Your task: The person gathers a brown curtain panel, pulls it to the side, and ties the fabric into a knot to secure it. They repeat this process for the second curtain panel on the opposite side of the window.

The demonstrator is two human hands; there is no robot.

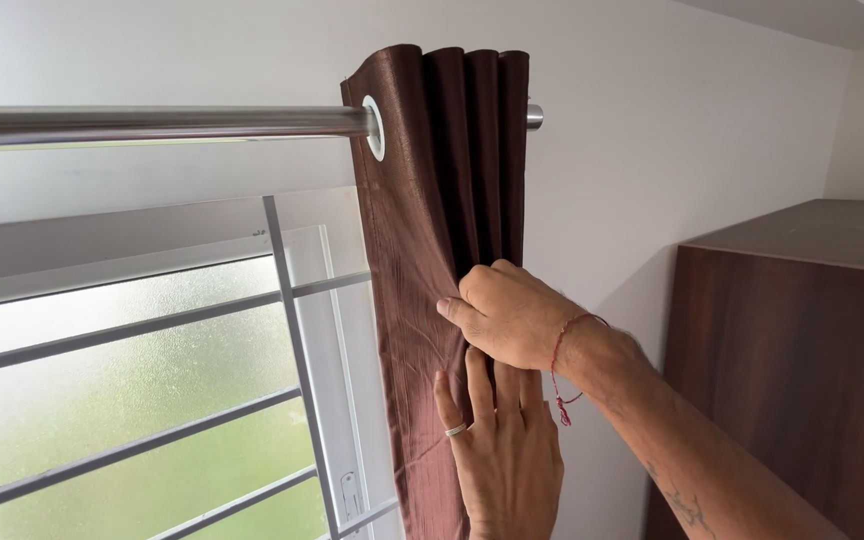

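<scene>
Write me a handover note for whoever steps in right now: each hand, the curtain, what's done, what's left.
Right hand: upper one, with a red thread at the wrist; it grips the gathered folds of the brown curtain.
Left hand: lower one, ring on a finger, fingers flat against the fabric just under the right hand.
Curtain: bunched at the right end of the metal rod, hanging by its eyelet rings, beside the frosted window with bars. A brown cabinet stands to the right.
Done: curtain gathered into tight folds, window uncovered.
Left: folds are only hand-held; no tie or hook is visible.

Silver ring on left hand (507, 450), red thread (knotted, dangling) at tattooed right wrist.
</scene>
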